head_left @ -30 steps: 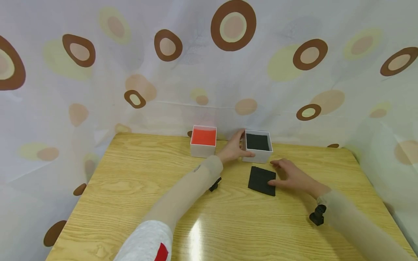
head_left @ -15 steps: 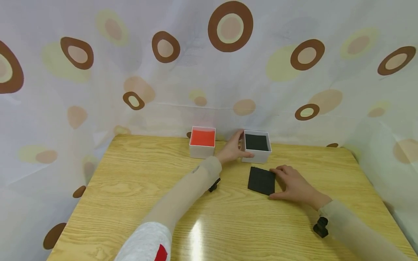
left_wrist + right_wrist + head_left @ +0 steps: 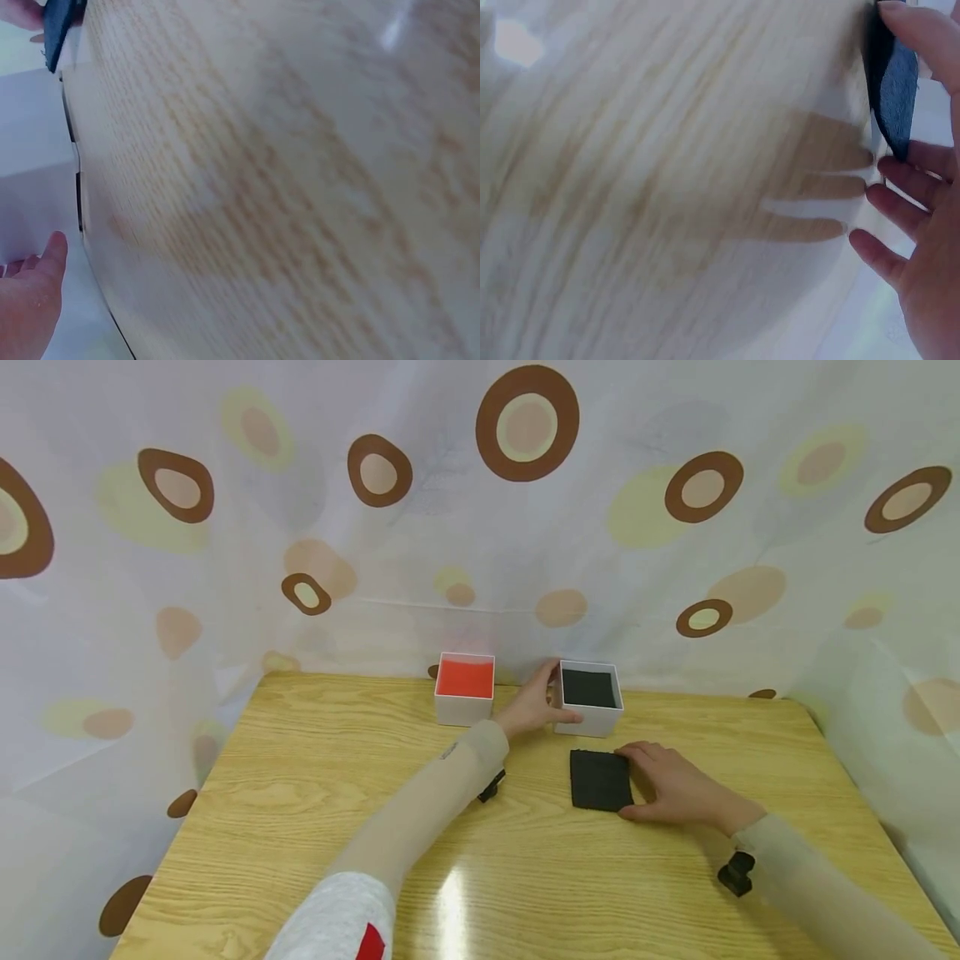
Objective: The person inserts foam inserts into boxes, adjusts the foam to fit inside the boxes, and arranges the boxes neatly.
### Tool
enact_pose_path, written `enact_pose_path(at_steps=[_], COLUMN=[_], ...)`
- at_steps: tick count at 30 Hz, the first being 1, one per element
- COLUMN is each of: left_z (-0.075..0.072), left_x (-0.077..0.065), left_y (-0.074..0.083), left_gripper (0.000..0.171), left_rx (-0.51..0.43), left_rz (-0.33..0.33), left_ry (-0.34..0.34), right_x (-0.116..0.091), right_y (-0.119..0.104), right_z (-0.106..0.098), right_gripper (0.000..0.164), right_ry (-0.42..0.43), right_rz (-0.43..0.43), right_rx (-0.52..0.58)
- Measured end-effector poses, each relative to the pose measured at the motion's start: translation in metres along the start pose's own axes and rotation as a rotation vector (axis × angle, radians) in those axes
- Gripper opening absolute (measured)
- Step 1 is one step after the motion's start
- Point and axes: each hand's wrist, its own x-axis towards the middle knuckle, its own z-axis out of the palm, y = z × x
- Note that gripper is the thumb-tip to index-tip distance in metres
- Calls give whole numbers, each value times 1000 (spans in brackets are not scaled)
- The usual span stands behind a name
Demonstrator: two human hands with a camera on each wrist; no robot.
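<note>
My left hand (image 3: 531, 703) holds the left side of a white open box (image 3: 588, 722), thumb along the front wall and fingers behind. Black folded cloth (image 3: 588, 688) fills that box. In front of it, a square of folded black cloth (image 3: 600, 779) lies low over the table. My right hand (image 3: 678, 789) pinches this square by its right edge, thumb at the near corner and fingers at the far one. The right wrist view shows the black cloth (image 3: 898, 97) bowed between thumb and fingers. In the left wrist view the thumb lies against the box wall (image 3: 34, 202).
A second white box (image 3: 464, 710) with red-orange cloth (image 3: 466, 678) inside stands to the left, near the back edge. Both boxes stand on a wooden table (image 3: 322, 760). Behind it hangs a patterned curtain (image 3: 420, 552).
The right hand has spread from the cloth's right side to grip two corners. The black cloth square has turned slightly and now lies straighter to the box. The left hand stays at the box.
</note>
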Motion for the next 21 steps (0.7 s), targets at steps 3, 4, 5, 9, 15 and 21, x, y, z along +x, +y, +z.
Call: enact_pose_path(at_steps=[3,4,5,9,15,21], left_z=[-1,-1,-1,0,0,-1], left_x=[0,0,0,0,0,-1], left_y=[0,1,0,-1,-2,-1], left_gripper=[107,107,107,105,107,106], left_rx=[3,3,6,7,6,15], left_rz=[-2,-1,-1,6,-3,-13], left_ry=[-1,-2,-3,-4,-1,1], right_x=[0,-1,-1,-2,-4,-2], right_y=[0,0,0,0,1,-2], right_z=[-2,-2,-2,-2,-2,-3], right_gripper=[87,88,89,90,89,108], right_ry=[-13,-17,-21,-20,5,-11], right_rz=[-6,-4,-2,-3,-28,-43], right_rx=[36,45,48,36,-11,-52])
